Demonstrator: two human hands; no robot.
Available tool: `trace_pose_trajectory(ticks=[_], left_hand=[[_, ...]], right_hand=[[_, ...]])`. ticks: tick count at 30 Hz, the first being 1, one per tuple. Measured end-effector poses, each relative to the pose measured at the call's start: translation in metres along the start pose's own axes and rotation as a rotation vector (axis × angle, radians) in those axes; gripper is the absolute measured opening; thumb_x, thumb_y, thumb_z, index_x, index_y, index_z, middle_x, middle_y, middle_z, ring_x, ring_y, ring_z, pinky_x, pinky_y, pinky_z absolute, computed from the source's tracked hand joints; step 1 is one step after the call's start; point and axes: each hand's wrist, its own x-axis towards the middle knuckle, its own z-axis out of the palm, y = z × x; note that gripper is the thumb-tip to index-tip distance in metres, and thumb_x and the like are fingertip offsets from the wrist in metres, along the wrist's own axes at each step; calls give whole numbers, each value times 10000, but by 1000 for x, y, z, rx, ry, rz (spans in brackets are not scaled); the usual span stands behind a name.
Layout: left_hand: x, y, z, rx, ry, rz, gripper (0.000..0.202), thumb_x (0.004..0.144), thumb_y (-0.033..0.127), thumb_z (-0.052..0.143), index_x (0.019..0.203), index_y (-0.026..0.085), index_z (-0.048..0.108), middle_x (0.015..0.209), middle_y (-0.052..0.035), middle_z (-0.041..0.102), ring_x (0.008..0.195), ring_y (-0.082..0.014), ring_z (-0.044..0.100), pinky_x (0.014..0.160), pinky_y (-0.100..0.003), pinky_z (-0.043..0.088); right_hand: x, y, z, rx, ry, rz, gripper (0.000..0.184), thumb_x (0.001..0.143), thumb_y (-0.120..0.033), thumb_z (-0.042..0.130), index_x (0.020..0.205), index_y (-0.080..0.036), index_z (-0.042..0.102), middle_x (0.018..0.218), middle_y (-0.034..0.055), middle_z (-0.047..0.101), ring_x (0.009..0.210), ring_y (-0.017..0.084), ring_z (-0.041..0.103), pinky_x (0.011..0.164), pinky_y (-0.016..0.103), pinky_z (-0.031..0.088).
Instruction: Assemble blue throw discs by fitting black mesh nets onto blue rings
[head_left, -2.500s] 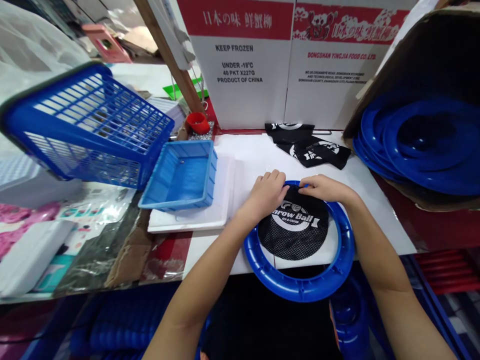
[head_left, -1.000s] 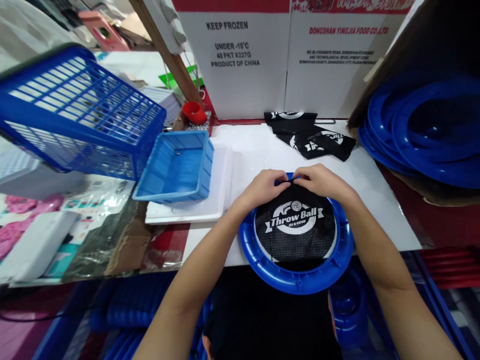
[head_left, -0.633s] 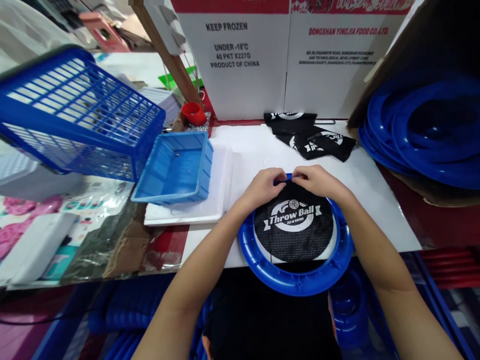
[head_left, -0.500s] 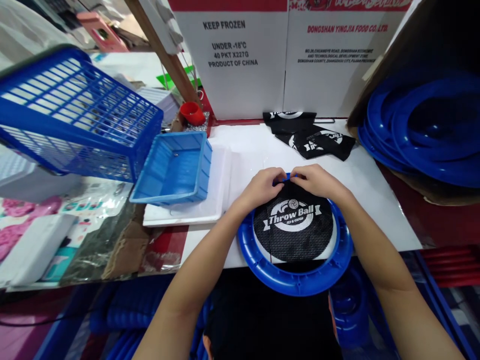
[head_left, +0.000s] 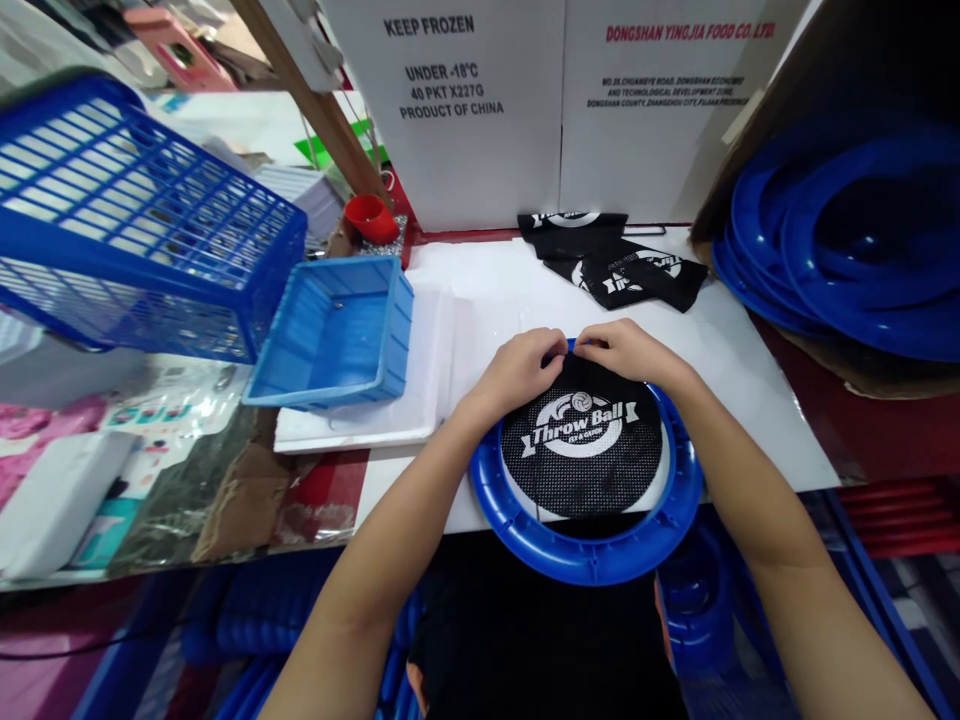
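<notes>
A blue plastic ring (head_left: 589,562) lies at the table's front edge, its near side sticking out over my lap. Inside it is a round black mesh fabric (head_left: 585,470) printed "Throw Ball" in white; a gap shows between the mesh and the ring's near side. My left hand (head_left: 529,365) is closed at the far rim, pinching the mesh's top edge against the ring. Beside it, my right hand (head_left: 622,350) pinches the same edge with thumb and fingers. Both sets of fingertips partly hide the contact. Beyond them lie several folded black mesh pieces (head_left: 637,280).
A light blue bin (head_left: 330,340) stands on a white foam lid (head_left: 439,400) to the left, beside a tilted blue basket (head_left: 247,290). On the right, a carton holds several blue rings (head_left: 802,290). A white carton (head_left: 480,160) rises at the back; a red cup (head_left: 371,218) stands near a post.
The whole view has shifted slightly. My fingers have moved a little along the ring's far rim, the right fingertips drawing in over the mesh edge. Ring and mesh keep nearly the same position.
</notes>
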Motion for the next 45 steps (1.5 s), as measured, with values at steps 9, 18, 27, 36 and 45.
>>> trace_pose_trajectory(ticks=[9, 18, 27, 36, 45], left_hand=[[0, -4, 0, 25, 5, 33, 158, 924, 112, 603, 930, 199, 735, 893, -33, 727, 839, -195, 657, 794, -330, 488], [-3, -4, -2, 113, 0, 52, 183, 962, 142, 601, 996, 207, 769, 968, -53, 753, 891, -210, 684, 784, -330, 515], [-3, 0, -1, 209, -47, 21, 242, 994, 152, 568, 1074, 198, 791, 1031, -74, 740, 939, -226, 694, 812, -342, 542], [1, 8, -7, 443, -188, 91, 309, 1034, 120, 470, 1188, 104, 738, 1188, -172, 700, 1040, -281, 670, 896, -416, 561], [-65, 98, 1, 356, -443, 71, 228, 1006, 319, 712, 1163, 155, 699, 1196, -125, 691, 1045, -283, 683, 866, -382, 557]], right_hand=[[3, 7, 3, 35, 14, -16, 201, 949, -320, 663, 859, -176, 770, 690, -24, 605, 690, 140, 512, 694, 291, 332], [5, 5, 6, 18, 36, 1, 170, 938, -282, 687, 845, -174, 781, 662, -33, 592, 665, 126, 495, 674, 289, 305], [6, 0, 5, 20, 53, 34, 130, 890, -217, 675, 800, -172, 757, 632, -42, 579, 629, 119, 484, 658, 278, 320], [0, -6, 4, -131, 59, 60, 129, 919, -206, 635, 880, -196, 757, 669, -19, 622, 653, 144, 502, 668, 294, 325], [1, 7, 5, -121, 64, -30, 124, 955, -255, 651, 913, -192, 749, 728, -11, 649, 697, 154, 557, 700, 293, 365]])
